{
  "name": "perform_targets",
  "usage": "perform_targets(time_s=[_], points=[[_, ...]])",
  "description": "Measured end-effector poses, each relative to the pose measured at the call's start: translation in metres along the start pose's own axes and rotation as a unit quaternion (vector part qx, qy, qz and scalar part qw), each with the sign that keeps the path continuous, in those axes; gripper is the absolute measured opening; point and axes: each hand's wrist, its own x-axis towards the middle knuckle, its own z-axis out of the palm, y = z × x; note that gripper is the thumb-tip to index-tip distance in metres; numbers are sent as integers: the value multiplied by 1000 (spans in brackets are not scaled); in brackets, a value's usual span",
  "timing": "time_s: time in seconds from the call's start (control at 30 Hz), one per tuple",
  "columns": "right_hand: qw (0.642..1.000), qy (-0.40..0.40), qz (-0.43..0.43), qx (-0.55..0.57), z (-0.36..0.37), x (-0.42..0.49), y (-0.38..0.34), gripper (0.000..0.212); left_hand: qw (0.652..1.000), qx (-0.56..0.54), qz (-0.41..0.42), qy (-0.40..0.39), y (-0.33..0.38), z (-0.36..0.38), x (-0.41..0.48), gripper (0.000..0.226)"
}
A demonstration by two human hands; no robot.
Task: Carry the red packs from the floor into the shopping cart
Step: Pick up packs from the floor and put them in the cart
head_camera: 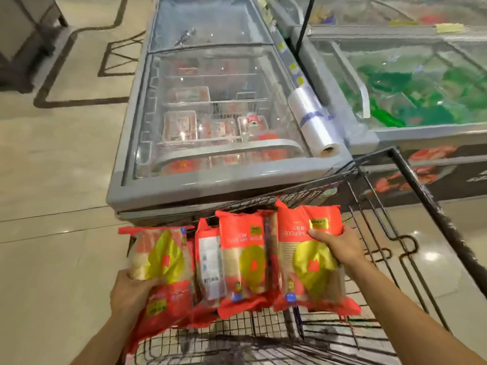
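I hold a row of several red packs with yellow leaf-shaped labels above the black wire shopping cart [411,196]. My left hand [131,293] grips the leftmost red pack [163,262] from below at its near end. My right hand [340,246] grips the rightmost red pack [308,262] on its right side, thumb on top. Two more red packs [242,262] are squeezed between the outer ones, one turned with its white back label showing. The packs hover over the cart's basket, whose mesh bottom [263,338] shows beneath them.
A grey chest freezer [210,180] with sliding glass lids stands right in front of the cart. A second freezer [421,133] with green packs is at the right. A roll of clear plastic bags [313,122] lies between them. Beige tiled floor [52,180] spreads to the left.
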Motion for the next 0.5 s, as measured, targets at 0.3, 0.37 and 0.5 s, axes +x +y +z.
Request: perform_targets(time_s=[0.3, 0.37, 0.5], points=[[998, 12, 11, -54, 33, 89, 33, 89, 999, 31, -15, -28, -38, 55, 67, 88], [993, 49, -9, -111, 40, 87, 34, 77, 998, 54, 12, -44, -46, 59, 77, 97], [953, 116, -68, -271, 53, 61, 21, 51, 986, 153, 64, -14, -38, 62, 74, 79]])
